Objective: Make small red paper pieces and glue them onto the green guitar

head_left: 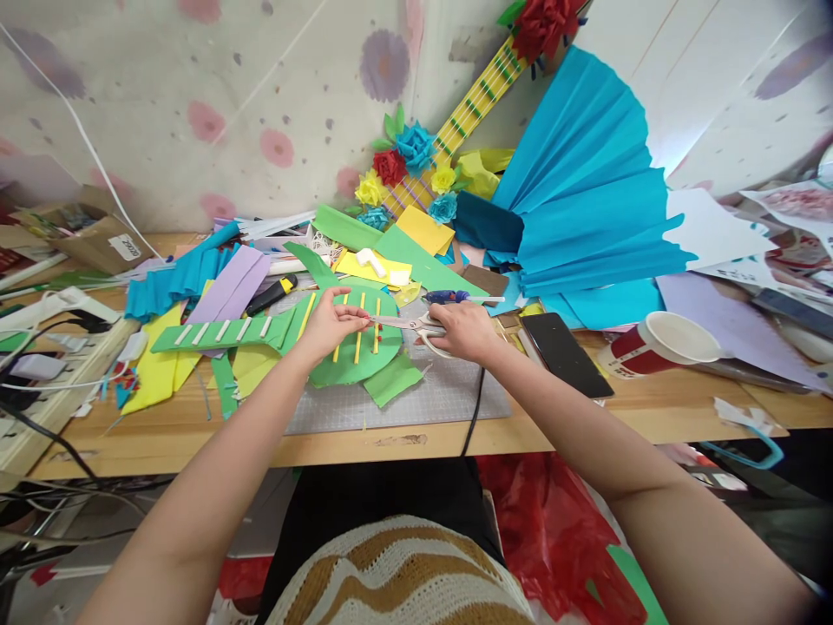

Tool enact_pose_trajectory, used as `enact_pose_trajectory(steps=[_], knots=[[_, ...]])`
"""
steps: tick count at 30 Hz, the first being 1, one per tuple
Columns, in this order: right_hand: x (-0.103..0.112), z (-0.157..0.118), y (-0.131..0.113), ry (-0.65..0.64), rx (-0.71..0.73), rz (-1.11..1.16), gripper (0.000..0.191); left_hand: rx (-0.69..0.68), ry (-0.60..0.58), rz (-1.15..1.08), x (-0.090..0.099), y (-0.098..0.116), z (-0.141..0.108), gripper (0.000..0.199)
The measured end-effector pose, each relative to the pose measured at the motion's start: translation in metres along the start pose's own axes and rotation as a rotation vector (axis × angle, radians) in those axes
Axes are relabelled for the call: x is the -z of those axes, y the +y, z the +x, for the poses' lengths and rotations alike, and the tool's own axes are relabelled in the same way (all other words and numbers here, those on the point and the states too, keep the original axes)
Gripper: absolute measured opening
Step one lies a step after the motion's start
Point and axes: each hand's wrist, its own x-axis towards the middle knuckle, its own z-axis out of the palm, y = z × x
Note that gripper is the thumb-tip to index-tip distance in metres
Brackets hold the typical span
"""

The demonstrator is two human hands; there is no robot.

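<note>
My right hand [463,330] is closed round the handles of scissors [416,323], whose blades point left. Over the green paper guitar [355,369], the fingertips of my left hand [331,323] are pinched together at the blade tips; something small and red seems to be between them, too small to make out. Yellow strips cross the guitar's round body and short white strips lie along its neck. Below the scissors, a loose green piece [392,379] rests partly on the grey cutting mat [455,395].
A blue glue gun [448,297] lies just beyond my right hand. To the right are a black phone [565,354] and a paper cup [664,345]. Behind stand a yellow paper guitar [478,102] with flowers and pleated blue paper [586,174]. A cutter [272,295] lies left.
</note>
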Motion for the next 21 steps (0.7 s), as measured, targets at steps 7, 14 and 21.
enact_pose_trajectory(steps=[7, 14, 21], knots=[[-0.0007, 0.0015, 0.0013, -0.001, 0.002, -0.005, 0.036, -0.011, -0.005, -0.007, 0.0007, -0.002, 0.0006, 0.057], [-0.001, 0.0002, 0.0025, 0.004, 0.032, -0.027, 0.034, 0.018, 0.006, -0.044, -0.0012, -0.0026, -0.0009, 0.056], [-0.0062, 0.0002, 0.0003, 0.015, -0.176, 0.071, 0.049, -0.051, 0.042, 0.044, -0.0043, -0.0015, -0.0027, 0.055]])
